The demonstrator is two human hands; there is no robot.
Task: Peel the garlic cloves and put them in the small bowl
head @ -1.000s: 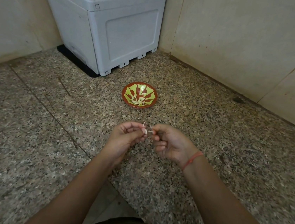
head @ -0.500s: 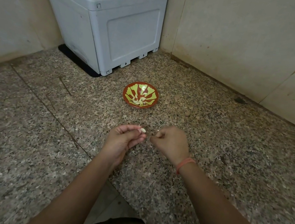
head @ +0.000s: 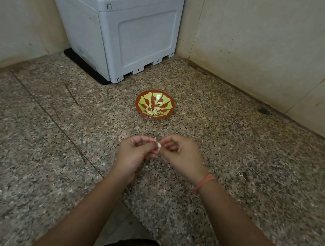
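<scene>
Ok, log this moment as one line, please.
stage: peeling | left hand: pinches garlic clove | right hand: pinches same clove | small bowl: holds peeled cloves, on floor

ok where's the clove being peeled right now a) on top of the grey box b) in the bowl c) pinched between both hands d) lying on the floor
c: the garlic clove is pinched between the fingertips of the left hand and the right hand, on the near side of the small bowl.

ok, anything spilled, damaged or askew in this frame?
Nothing stands out. The small bowl sits level on the granite floor, peeled cloves inside; left hand and right hand pinch one garlic clove.
</scene>
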